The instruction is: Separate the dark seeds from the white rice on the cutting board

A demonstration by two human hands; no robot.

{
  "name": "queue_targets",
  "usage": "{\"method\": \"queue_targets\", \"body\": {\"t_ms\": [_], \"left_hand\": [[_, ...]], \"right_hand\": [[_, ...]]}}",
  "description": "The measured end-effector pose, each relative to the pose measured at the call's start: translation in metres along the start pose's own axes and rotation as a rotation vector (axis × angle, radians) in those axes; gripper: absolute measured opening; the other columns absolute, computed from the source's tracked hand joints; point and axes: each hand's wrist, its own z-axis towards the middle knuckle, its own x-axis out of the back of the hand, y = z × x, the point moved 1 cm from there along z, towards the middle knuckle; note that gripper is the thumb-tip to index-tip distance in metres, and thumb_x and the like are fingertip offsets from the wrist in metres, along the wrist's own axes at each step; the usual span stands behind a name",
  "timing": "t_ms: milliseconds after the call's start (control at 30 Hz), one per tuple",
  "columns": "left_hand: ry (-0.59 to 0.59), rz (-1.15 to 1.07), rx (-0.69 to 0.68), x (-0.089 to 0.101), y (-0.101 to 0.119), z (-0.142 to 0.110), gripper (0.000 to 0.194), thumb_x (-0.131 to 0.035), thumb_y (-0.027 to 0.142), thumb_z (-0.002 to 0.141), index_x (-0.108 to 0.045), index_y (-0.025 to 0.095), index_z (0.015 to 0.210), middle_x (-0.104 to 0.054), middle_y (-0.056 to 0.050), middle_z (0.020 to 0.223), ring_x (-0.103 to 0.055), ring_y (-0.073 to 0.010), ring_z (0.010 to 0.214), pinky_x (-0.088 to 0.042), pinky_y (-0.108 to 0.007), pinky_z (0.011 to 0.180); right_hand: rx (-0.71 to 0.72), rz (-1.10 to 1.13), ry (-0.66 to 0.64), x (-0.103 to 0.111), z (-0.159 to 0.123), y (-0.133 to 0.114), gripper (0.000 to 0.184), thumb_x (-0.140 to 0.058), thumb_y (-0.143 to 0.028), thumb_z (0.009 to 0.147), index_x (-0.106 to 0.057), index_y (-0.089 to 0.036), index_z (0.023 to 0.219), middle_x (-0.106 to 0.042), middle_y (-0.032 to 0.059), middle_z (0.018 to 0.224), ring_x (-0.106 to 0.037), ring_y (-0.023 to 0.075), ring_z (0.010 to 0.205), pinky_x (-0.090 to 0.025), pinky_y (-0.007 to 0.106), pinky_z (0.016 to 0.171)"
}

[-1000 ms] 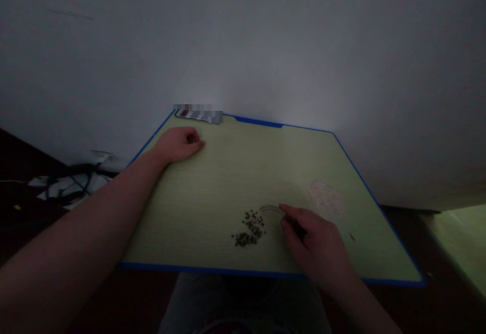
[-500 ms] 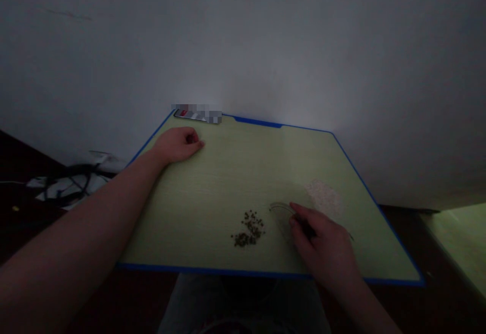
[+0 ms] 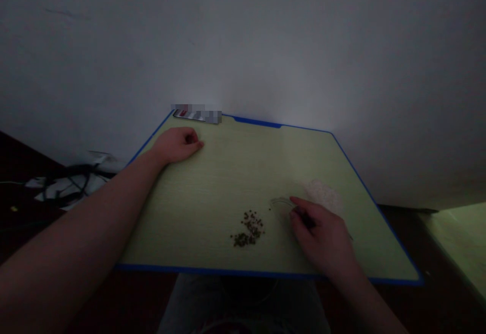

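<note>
Between the right fingers (image 3: 302, 205): a thin, arched, greyish tool (image 3: 281, 200).

No text seems readable, even on the phone (image 3: 195, 116).

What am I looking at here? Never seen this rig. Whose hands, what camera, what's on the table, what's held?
No robot here: these are a person's bare hands, seen by a camera on their head looking forward and down. The right hand pinches a thin curved tool, perhaps tweezers; it's too dim to be sure. The left hand lies loosely curled on the blue-edged table, with nothing visible in it. Left of the tool lies a scatter of dark grains; beyond the right hand, a patch of pale grains. A phone-like device, partly pixelated, lies at the far left corner.
</note>
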Motion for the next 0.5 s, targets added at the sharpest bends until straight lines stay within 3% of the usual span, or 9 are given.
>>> {"method": "queue_targets", "body": {"t_ms": [167, 500], "left_hand": [[0.017, 0.003, -0.011, -0.002, -0.001, 0.000, 0.038, -0.049, 0.055, 0.076, -0.062, 0.019, 0.081, -0.066, -0.006, 0.078, -0.057, -0.0198, 0.071, -0.035, -0.030, 0.061], [0.005, -0.027, -0.010, 0.000, 0.001, -0.001, 0.036, -0.050, 0.053, 0.075, -0.062, 0.020, 0.081, -0.066, -0.006, 0.079, -0.057, -0.0199, 0.071, -0.036, -0.031, 0.061]], "right_hand": [[0.045, 0.066, -0.072, -0.004, -0.005, -0.012, 0.035, -0.051, -0.027, 0.088, -0.073, -0.014, 0.111, -0.077, 0.0094, 0.085, -0.069, 0.0190, 0.065, -0.056, 0.030, 0.059], [-0.034, 0.036, 0.007, 0.000, -0.018, -0.003, 0.033, -0.052, -0.029, 0.087, -0.073, -0.013, 0.108, -0.076, 0.0080, 0.079, -0.068, 0.0182, 0.060, -0.056, 0.029, 0.053]]}}
